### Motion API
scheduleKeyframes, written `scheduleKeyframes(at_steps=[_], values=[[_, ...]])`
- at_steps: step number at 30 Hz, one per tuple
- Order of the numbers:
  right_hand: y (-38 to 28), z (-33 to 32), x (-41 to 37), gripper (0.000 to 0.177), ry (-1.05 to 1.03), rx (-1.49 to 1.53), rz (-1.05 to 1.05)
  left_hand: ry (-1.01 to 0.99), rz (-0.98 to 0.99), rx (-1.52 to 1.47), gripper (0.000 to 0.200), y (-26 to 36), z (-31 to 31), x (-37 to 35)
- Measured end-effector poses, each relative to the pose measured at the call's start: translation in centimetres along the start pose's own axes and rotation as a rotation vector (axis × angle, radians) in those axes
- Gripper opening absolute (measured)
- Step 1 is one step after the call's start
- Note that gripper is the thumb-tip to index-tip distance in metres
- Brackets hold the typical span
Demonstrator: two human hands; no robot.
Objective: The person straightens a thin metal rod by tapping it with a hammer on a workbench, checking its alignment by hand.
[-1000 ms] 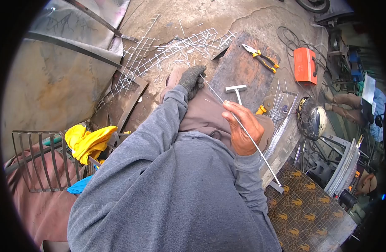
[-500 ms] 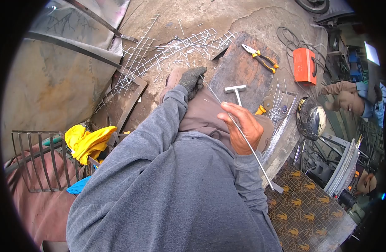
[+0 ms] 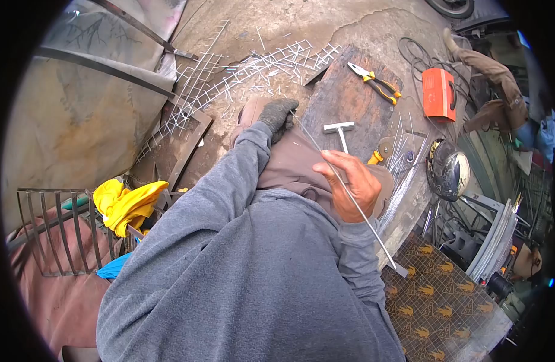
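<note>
My left hand, in a dark glove, is closed around the far end of a thin metal rod above my knee. The bare right hand pinches the same rod partway along, and its near end slants down past my wrist. Just beyond the right hand, a T-shaped metal tool rests by the dark wooden board. Combination pliers with yellow and black handles lie open on that board. A bundle of thin rods lies to the right of my leg.
Welded wire mesh and cut pieces litter the ground ahead. An orange box with cables, a dark helmet and a patterned board are to the right. Another person's legs show at upper right. A yellow cloth hangs left.
Both hands keep hold of the rod, which has shifted only slightly. The other person at the right has moved, with a leg now stretched toward the orange box.
</note>
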State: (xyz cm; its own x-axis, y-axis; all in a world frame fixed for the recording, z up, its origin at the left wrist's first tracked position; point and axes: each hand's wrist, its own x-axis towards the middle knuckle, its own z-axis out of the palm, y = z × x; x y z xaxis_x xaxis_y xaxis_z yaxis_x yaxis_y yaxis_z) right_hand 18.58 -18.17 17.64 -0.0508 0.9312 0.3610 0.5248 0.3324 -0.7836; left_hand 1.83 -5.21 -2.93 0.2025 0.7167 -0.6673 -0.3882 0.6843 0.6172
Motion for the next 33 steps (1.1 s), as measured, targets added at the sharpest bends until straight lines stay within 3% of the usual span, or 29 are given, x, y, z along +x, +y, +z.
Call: scheduleKeyframes(at_steps=[16, 33], values=[[0.3, 0.4, 0.7, 0.02, -0.045, -0.028, -0.094, 0.022, -0.134, -0.102, 0.019, 1.0, -0.1, 0.6], [0.4, 0.3, 1.1, 0.019, -0.039, -0.033, -0.116, 0.065, -0.112, 0.071, 0.023, -0.2, -0.5, 1.8]])
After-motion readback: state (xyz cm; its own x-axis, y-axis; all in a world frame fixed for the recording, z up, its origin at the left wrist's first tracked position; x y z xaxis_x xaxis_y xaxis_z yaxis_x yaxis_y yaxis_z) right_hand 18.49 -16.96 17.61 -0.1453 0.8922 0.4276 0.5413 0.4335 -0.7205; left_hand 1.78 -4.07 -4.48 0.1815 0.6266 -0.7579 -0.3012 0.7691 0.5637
